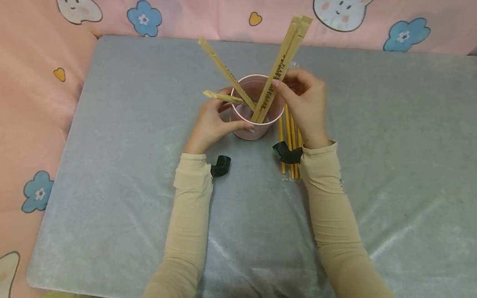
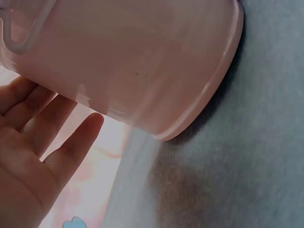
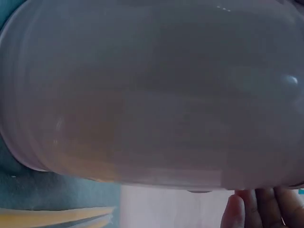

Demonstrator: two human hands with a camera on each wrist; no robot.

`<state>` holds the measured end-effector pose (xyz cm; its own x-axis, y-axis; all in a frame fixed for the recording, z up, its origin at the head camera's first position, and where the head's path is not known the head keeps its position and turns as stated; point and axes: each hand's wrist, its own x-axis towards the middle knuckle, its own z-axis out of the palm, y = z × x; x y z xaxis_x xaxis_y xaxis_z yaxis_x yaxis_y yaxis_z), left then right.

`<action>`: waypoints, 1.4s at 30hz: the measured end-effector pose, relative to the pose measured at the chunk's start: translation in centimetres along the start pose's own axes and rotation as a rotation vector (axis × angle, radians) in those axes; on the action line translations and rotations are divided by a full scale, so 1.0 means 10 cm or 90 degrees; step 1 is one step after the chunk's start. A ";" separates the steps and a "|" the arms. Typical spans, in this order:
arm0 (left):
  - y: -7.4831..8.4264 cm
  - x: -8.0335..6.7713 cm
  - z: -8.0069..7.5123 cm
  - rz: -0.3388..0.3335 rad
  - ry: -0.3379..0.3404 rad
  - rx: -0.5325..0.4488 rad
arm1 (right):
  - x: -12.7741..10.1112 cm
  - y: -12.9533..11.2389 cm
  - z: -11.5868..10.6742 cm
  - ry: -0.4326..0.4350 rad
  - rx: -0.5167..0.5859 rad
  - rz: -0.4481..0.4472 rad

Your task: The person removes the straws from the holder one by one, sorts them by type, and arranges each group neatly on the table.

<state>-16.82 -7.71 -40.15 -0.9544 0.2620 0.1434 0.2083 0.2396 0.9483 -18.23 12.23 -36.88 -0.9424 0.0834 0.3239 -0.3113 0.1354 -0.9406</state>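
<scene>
where the grey mat (image 1: pixel 139 161) covers the table, a pink cup (image 1: pixel 256 127) stands upright near its middle, between the two hands. left hand (image 1: pixel 212 122): curled round the cup's near left side, thumb along the wall; the left wrist view shows the fingers close beside the cup, and it also seems to pinch one short wrapped straw (image 1: pixel 221 96) lying across the rim. right hand (image 1: pixel 304 100): fingertips pinching a pair of wrapped straws (image 1: pixel 282 65) that lean out of the cup toward the far right. one more wrapped straw (image 1: pixel 224 70) leans in the cup toward the far left. loose straws (image 1: pixel 290 138): a bundle flat on the mat just right of the cup, under the right wrist. surround: pink cloth (image 1: pixel 19 108) printed with rabbits, blue flowers and hearts. both arms in cream sleeves (image 1: pixel 333 209).
</scene>
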 end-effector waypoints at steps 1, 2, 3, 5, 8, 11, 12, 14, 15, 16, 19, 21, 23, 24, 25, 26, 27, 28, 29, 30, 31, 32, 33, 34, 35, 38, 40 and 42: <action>0.00 0.00 0.00 0.002 0.000 0.000 | 0.00 0.01 0.00 0.005 0.000 -0.010; 0.01 0.00 0.01 0.006 0.000 -0.003 | 0.00 0.01 0.00 0.009 0.003 -0.015; 0.01 0.00 0.01 0.006 0.000 -0.006 | 0.00 0.01 0.00 0.012 0.006 -0.020; 0.01 0.00 0.01 0.009 0.001 -0.008 | 0.00 0.02 -0.01 0.013 0.018 -0.026; 0.01 0.00 0.01 0.002 0.001 -0.012 | 0.01 0.01 -0.02 0.014 0.028 -0.027; 0.01 -0.01 0.00 0.002 0.004 -0.015 | 0.01 0.00 -0.04 0.020 0.040 -0.012; 0.00 -0.01 0.00 -0.001 0.006 -0.018 | 0.02 -0.01 -0.05 0.022 0.044 -0.003; 0.00 -0.01 0.00 -0.002 0.006 -0.022 | 0.02 -0.03 -0.07 0.026 0.053 0.017; 0.00 -0.01 0.00 -0.001 0.006 -0.022 | 0.02 -0.05 -0.08 0.028 0.059 0.030; 0.00 -0.01 0.00 -0.004 0.007 -0.023 | 0.02 -0.06 -0.09 0.031 0.065 0.039; 0.00 -0.01 -0.01 -0.003 0.007 -0.023 | 0.04 -0.08 -0.12 0.037 0.090 0.054; -0.01 -0.02 -0.01 -0.003 0.009 -0.023 | 0.05 -0.08 -0.14 0.044 0.103 0.056; -0.01 -0.02 -0.01 -0.002 0.009 -0.022 | 0.06 -0.09 -0.15 0.049 0.123 0.056; -0.01 -0.02 -0.01 -0.004 0.009 -0.022 | 0.06 -0.10 -0.16 0.053 0.134 0.056; -0.01 -0.02 -0.01 -0.004 0.009 -0.023 | 0.06 -0.11 -0.17 0.058 0.146 0.054; -0.01 -0.02 -0.01 -0.005 0.008 -0.024 | 0.06 -0.12 -0.17 0.061 0.146 0.045; -0.01 -0.02 -0.01 -0.004 0.009 -0.024 | 0.06 -0.13 -0.17 0.064 0.147 0.036; -0.01 -0.02 -0.01 -0.004 0.009 -0.025 | 0.05 -0.14 -0.18 0.068 0.151 0.027; -0.01 -0.02 -0.01 -0.002 0.010 -0.026 | 0.05 -0.15 -0.18 0.070 0.150 0.015; -0.02 -0.02 -0.01 -0.001 0.011 -0.027 | 0.05 -0.16 -0.19 0.074 0.146 0.005; -0.02 -0.02 -0.01 -0.002 0.011 -0.030 | 0.04 -0.17 -0.19 0.076 0.140 -0.006; -0.02 -0.02 -0.01 -0.001 0.012 -0.029 | 0.04 -0.18 -0.20 0.079 0.131 -0.015; -0.02 -0.02 -0.01 -0.003 0.012 -0.032 | 0.04 -0.19 -0.20 0.083 0.135 -0.016; -0.02 -0.02 -0.01 -0.001 0.012 -0.032 | 0.04 -0.20 -0.21 0.087 0.139 -0.016; -0.03 -0.02 -0.01 -0.003 0.012 -0.035 | 0.04 -0.21 -0.22 0.090 0.140 -0.021; -0.03 -0.02 -0.02 -0.002 0.011 -0.035 | 0.05 -0.23 -0.25 0.101 0.148 -0.026; -0.03 -0.02 -0.02 -0.003 0.010 -0.038 | 0.05 -0.25 -0.27 0.103 0.148 -0.038; -0.03 -0.02 -0.02 -0.002 0.010 -0.039 | 0.05 -0.26 -0.30 0.104 0.155 -0.048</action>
<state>-16.77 -8.03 -40.43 -0.9584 0.2460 0.1449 0.1927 0.1829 0.9640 -17.49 14.87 -33.99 -0.8894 0.2421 0.3877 -0.4188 -0.0917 -0.9034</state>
